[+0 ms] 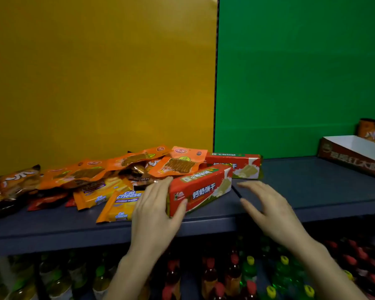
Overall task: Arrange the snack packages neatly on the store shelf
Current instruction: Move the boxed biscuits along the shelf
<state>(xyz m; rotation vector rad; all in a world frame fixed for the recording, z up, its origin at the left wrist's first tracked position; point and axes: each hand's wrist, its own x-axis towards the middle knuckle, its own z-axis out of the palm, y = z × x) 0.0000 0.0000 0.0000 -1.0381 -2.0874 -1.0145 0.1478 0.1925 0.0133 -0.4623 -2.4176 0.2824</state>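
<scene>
Since the left hand [155, 210] only has the near end of the red biscuit box [200, 189] pinched, thumb on its front face and fingers round the back, while the right hand [266, 204] hovers open and empty just off the far end, I'd guess the box could swing or slip and knock into the loose orange packets [178, 164] and Cal Cheese packs [121, 202] piled behind it. It sits near the shelf [312, 191] front edge, about mid-shelf, long axis running from front-left to back-right, printed face toward the camera. A second red box [243, 165] lies behind it, nearer the back edge.
</scene>
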